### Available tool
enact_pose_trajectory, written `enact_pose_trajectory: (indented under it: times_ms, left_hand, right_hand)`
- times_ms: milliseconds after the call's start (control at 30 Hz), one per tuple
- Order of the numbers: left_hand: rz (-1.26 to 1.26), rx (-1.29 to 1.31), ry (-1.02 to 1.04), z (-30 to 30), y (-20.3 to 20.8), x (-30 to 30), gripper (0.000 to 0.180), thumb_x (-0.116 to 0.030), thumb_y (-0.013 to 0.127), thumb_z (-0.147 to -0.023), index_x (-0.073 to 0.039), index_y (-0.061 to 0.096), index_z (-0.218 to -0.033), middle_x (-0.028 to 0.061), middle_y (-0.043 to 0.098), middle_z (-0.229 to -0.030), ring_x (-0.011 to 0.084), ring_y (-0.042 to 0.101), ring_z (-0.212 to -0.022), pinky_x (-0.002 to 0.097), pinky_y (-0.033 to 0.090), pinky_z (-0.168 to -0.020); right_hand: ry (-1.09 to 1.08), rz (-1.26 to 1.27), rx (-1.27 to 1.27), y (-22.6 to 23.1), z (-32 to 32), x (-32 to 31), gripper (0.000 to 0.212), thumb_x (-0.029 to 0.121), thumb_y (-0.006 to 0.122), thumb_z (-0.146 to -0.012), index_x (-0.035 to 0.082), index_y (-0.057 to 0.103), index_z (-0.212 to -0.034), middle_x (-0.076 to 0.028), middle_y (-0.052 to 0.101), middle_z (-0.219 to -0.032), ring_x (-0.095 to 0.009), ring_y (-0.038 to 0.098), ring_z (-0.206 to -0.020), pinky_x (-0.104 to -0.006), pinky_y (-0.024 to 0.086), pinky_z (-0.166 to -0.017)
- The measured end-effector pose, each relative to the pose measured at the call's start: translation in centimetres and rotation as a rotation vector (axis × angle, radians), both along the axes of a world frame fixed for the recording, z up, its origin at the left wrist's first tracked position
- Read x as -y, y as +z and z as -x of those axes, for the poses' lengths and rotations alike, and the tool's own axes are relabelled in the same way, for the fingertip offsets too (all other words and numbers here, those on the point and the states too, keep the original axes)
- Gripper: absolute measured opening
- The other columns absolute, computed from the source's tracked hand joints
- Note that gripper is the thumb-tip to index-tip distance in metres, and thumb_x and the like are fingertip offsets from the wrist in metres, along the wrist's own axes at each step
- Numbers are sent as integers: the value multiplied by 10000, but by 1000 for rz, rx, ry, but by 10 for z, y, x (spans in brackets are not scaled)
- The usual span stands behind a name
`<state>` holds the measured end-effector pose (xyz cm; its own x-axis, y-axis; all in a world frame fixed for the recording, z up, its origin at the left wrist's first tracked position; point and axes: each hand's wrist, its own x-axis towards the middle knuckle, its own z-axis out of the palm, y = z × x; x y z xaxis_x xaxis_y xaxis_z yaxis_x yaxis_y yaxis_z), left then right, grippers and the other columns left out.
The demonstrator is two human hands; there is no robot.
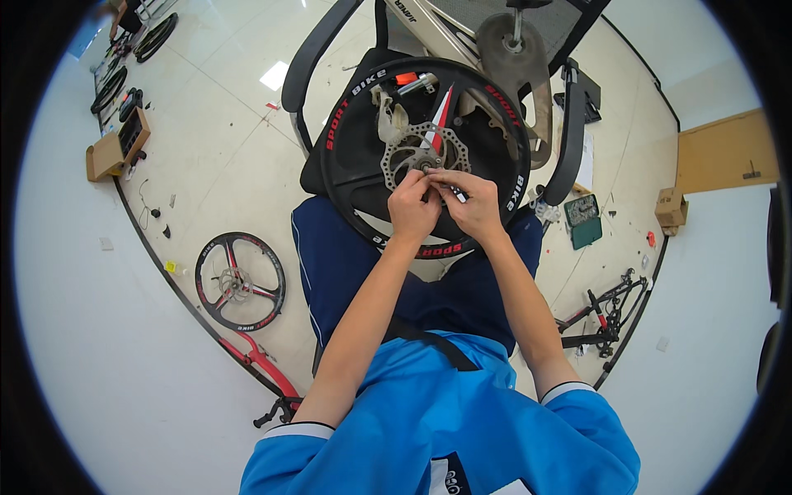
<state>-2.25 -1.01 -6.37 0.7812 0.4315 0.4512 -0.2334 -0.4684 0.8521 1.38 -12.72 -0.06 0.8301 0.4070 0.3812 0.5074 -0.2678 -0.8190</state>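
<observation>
Floor (223,157): pale tile, parts scattered about. Chair (309,62): black, in front of the seated person, armrests either side of the work. Pale frame (425,33): lies across the far side of the chair. Black frame (606,318): on the floor to the right, by the wall.

Wheel (438,122): the one being worked on. Lies flat-ish over the chair seat, near rim over the person's thighs. Black rim, red and white lettering, one spoke has a red-and-white face up. Second wheel (235,280): similar, left side by the wall, well apart. Red frame (276,373): just below it, partly behind the left arm.

Open carton (106,161): far left by the wall. Rotor (399,153): silver, on the wheel's hub, facing up. Green case (584,221): open on the floor, right of the chair, small bits inside.

Left hand (412,206) and right hand (473,206): both over the near side of the rotor, side by side. Fingers narrow on both, tips together at the axle (426,167) in the rotor's middle. Can't tell whether they grip it or a small part on it. Dark-and-silver piece (459,195) shows under the right hand; type unclear, hold unclear.
</observation>
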Motion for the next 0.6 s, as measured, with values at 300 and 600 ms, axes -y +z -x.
enact_pose_trajectory:
  times_ms: [300, 600]
  left_hand:
    - [47, -9, 26, 3, 13, 1, 228, 46, 734, -765, -20, 779, -979, 79, 660, -807, 189, 622, -599, 293, 488, -552]
    - [-50, -47, -49, 4, 4, -1, 239, -49, 725, -839, -66, 764, -1075, 65, 628, -827, 275, 657, -672, 350, 516, -601]
  right_hand:
    - [-130, 104, -117, -1, -3, 7, 254, 22, 804, -804, -16, 747, -1049, -116, 776, -993, -201, 752, -932, -288, 568, -842]
    - [-19, 44, -72, 3, 3, 12, 293, 17, 756, -859, 11, 756, -1151, -145, 772, -1091, -210, 752, -998, -295, 570, -875]
